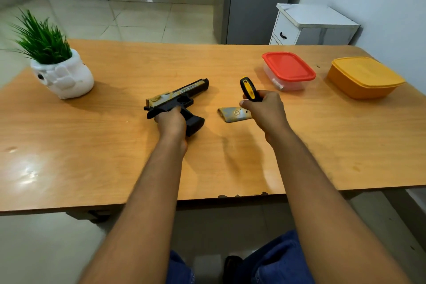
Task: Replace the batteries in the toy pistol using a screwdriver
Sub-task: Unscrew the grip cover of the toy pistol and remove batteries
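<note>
Cover (234, 115) off and lying on the surface (115, 168) between the two hands is the clearest sign of progress: the unscrewing step looks done, since this worn grey-gold panel rests flat, just beside the right hand (265, 110) and apart from the pistol (177, 99). The pistol lies on its side near the middle of the surface, barrel pointing away and to the right, and the left hand (171, 122) holds it at the handle, fingers curled round the black frame. The right hand is wrapped tight around the screwdriver (247, 89), whose yellow-and-black handle sticks up out of the fist; its shaft and tip are hidden. No batteries show anywhere in the open (the clear box (285, 74) with the red lid may hold something small and metallic, but it is too blurred to name). The orange box (364, 78) sits farther right, lid on. By my reading, what is left is the swap itself: old cells out, new ones in, then cover back on and screwed down. Whether the compartment is empty now cannot be told, because the hand covers it.
</note>
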